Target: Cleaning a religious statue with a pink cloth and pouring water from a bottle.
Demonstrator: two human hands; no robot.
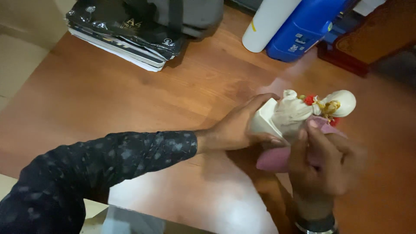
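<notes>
Here, lying across a reddish wooden tabletop (130,91), largest to smallest: a stack of wrapped paper reams (123,32) at the far left, a blue jug (303,28) and a white cylinder (266,24) at the far edge, well apart from the work. Nearer, being held just above the tabletop, a small white figurine (299,112), long axis running left to right, squared base to the left, rounded head to the right, red and gold trim at the neck. Gripping the base end, left hand (238,128), grip clamped on it, thumb under, fingers wrapping over the top. Coming in from below, right hand (323,162), grip closed on a pink cloth (277,158), pressing it against the figurine's underside. Sitting nearer the head end, that right hand; lying up and slightly left of its grip, the figurine's body.
</notes>
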